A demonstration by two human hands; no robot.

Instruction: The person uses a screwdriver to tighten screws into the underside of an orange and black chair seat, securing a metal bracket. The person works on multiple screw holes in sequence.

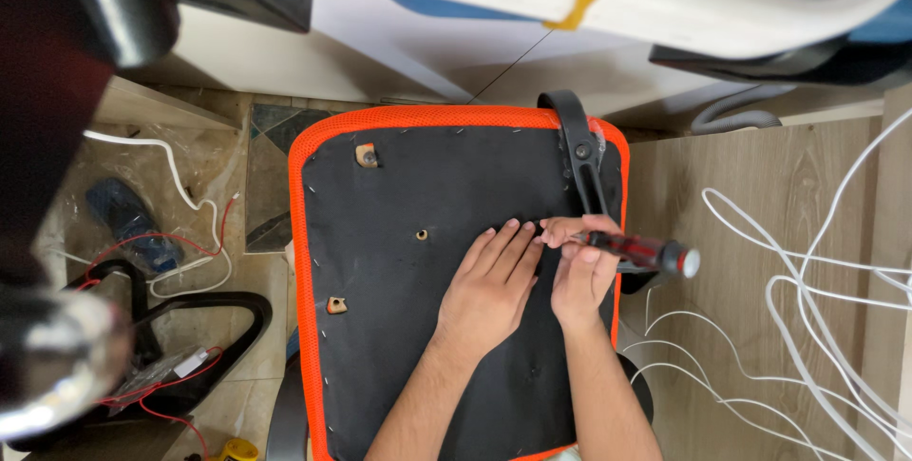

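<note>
- The left hand [489, 290] lies open and flat on the black underside of the upturned seat panel [408, 328], apparently to steady it.
- The right hand [582, 276], just beside the left, is closed around a red-and-black screwdriver [641, 252], its handle pointing away to the right.
- The tip meets the panel between both hands, hidden by fingers.
- A black armrest bracket [579, 152] stands just beyond the right hand.
</note>
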